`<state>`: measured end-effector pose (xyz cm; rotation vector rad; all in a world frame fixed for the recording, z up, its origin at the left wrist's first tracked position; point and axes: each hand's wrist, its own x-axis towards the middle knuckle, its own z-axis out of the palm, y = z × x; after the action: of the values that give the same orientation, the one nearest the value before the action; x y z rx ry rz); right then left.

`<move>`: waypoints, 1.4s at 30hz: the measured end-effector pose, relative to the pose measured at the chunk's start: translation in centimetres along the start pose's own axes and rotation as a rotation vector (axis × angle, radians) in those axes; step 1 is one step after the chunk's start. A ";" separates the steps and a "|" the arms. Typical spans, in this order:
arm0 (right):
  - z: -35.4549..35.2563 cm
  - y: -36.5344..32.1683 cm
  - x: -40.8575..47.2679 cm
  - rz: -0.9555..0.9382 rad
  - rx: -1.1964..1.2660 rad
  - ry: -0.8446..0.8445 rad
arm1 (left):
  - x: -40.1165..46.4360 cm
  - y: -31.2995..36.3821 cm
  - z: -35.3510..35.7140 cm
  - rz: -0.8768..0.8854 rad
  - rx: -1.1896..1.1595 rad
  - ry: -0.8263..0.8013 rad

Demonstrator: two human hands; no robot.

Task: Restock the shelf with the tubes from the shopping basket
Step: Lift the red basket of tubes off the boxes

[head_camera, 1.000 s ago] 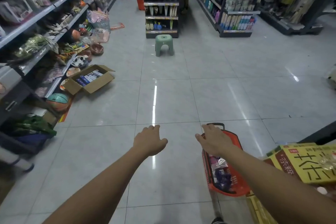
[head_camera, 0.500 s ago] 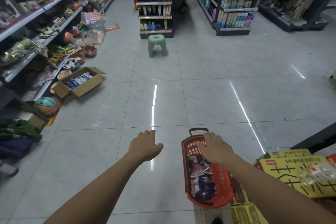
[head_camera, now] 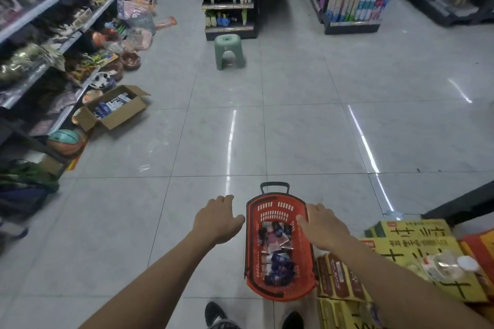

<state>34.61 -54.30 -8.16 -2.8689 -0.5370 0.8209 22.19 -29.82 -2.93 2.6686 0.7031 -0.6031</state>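
step: reach into shopping basket [head_camera: 280, 288], lower centre | tubes [head_camera: 276, 256] piled inside | left hand [head_camera: 217, 220] spread, empty | right hand [head_camera: 322, 227] relaxed, over rim – pinch one tube, lift straight

We saw a shiny grey tile floor [head_camera: 294, 120] with bright light streaks on it. A red shopping basket [head_camera: 251, 248] sat on the floor near the bottom, and small tubes [head_camera: 276, 264] lay inside it. Yellow boxes [head_camera: 417, 248] were stacked just beside the basket on its right. A green plastic stool [head_camera: 229, 51] stood on the floor far ahead, in front of a dark shelf [head_camera: 228, 5]. On the left, an open cardboard box [head_camera: 117, 111] lay on the floor with small packs in it. A basketball [head_camera: 65, 141] rested near that box. Two black shoes [head_camera: 216, 314] stood on the floor at the very bottom.
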 end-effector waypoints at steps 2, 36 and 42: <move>0.2 0.2 0.6 0.004 0.008 -0.023 | 0.7 0.0 0.4 -0.013 -0.012 -0.005; 16.5 11.0 23.7 0.363 0.337 -0.408 | 23.7 -1.2 23.1 -0.340 -0.432 -0.365; 26.7 14.1 29.2 0.560 0.458 -0.425 | 28.7 -2.7 35.1 -0.414 -0.398 -0.431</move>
<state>47.84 -56.63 -47.97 -2.4223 0.4133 1.4247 32.38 -30.32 -47.13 1.9500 1.1116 -0.9851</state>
